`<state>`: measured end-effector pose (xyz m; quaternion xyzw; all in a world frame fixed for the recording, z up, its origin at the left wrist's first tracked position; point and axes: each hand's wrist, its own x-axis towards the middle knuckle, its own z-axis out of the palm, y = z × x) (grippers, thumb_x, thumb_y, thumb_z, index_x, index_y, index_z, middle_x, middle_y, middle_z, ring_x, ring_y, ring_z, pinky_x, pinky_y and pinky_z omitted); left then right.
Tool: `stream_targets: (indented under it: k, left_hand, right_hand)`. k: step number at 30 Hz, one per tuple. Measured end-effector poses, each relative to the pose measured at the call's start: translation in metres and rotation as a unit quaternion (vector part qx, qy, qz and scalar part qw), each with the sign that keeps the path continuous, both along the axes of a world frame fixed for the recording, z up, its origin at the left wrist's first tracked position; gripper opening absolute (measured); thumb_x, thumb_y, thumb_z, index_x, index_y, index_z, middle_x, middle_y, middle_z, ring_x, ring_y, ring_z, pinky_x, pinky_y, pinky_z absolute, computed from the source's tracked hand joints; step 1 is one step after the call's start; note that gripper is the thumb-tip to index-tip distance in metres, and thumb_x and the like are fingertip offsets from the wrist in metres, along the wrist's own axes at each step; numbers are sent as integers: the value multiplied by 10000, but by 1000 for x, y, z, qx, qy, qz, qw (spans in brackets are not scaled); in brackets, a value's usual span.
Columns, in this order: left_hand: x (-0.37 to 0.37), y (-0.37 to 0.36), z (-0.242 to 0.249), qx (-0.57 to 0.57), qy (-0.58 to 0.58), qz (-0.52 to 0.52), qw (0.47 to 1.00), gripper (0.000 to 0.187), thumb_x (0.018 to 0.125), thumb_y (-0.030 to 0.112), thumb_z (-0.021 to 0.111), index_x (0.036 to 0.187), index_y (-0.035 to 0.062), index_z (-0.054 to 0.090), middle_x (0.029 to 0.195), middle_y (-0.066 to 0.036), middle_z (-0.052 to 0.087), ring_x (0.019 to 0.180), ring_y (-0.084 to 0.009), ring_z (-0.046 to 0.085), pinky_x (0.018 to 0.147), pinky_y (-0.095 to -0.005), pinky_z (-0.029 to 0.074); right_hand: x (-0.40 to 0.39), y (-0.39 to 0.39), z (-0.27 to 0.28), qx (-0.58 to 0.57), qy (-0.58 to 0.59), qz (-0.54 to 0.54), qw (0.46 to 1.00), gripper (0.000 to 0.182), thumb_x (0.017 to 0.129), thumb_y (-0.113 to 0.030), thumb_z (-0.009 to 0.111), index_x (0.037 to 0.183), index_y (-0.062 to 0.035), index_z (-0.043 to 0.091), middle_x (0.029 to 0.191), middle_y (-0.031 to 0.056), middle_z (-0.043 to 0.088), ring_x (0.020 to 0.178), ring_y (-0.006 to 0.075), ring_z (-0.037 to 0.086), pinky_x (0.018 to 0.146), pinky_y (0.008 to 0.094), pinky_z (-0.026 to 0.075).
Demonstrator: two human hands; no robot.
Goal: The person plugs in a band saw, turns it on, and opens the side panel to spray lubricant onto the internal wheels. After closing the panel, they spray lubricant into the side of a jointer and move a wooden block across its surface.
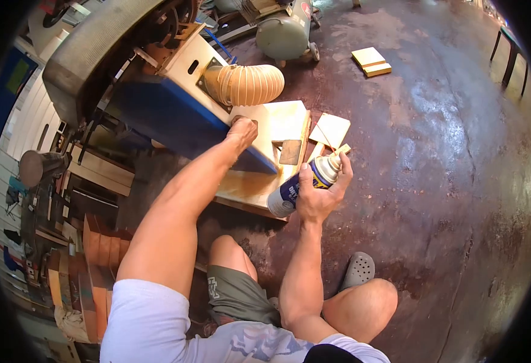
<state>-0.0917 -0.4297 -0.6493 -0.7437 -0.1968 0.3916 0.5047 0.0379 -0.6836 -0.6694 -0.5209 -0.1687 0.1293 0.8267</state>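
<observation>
My right hand (323,192) is wrapped round a blue and silver spray can (290,195), with a finger at its top and a thin red straw pointing up and left. My left hand (242,131) has its fingers curled at an opening in the pale wooden side of a blue-fronted cabinet (199,124); its fingertips are partly hidden. A ribbed tan hose (250,85) comes out of the cabinet just above that hand. Below, the cabinet stands on a wooden base (247,187) with a square cutout near the can.
Wood pieces (331,129) lie on the floor beyond the can, and a wooden block (372,62) lies farther off. A grey tank on wheels (282,37) stands at the top. Stacked boards (99,248) are at the left. A dark stool (511,54) is at the upper right.
</observation>
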Motion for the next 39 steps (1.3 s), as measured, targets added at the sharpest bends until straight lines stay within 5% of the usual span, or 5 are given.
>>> stream_targets:
  k: [8,22,31,35,39]
  left_hand:
    - [24,19,73,-302,55,-87,948,307,830,329,639,687,71,725,667,-136,706,707,-253,728,625,-441,549]
    - [6,-39,26,5,-232,8,973,241,864,229,634,922,46,780,995,-180,647,905,-326,643,653,-473,546]
    - [7,-17,51,-173,-142,-55,973,195,866,220,631,856,82,769,921,-113,729,917,-305,683,789,-414,551]
    - [-6,-61,120,-328,-417,-138,836,217,831,144,674,1028,55,697,897,-142,720,888,-316,675,795,-449,535]
    - [-61,-78,208,-30,-589,-320,742,218,844,110,683,1055,59,708,1153,-174,656,1080,-344,612,970,-463,462]
  right_hand:
    - [22,-17,-16,-28,-19,-42,999,684,788,-139,811,1379,-34,484,1185,136,595,1054,227,614,944,369,507]
    - [-21,-10,-10,-12,1,37,999,717,780,-111,826,1401,-45,476,1239,133,562,1112,226,592,981,366,490]
    - [-25,-25,-5,5,-22,40,999,704,796,-97,788,1414,-44,452,1241,134,556,1091,217,595,968,355,495]
    - [-18,-26,-5,9,-39,37,999,705,797,-93,784,1415,-43,447,1229,136,565,1080,218,600,957,359,504]
    - [-9,-27,-4,24,-33,54,998,709,797,-98,788,1414,-41,444,1223,138,574,1084,212,601,958,359,507]
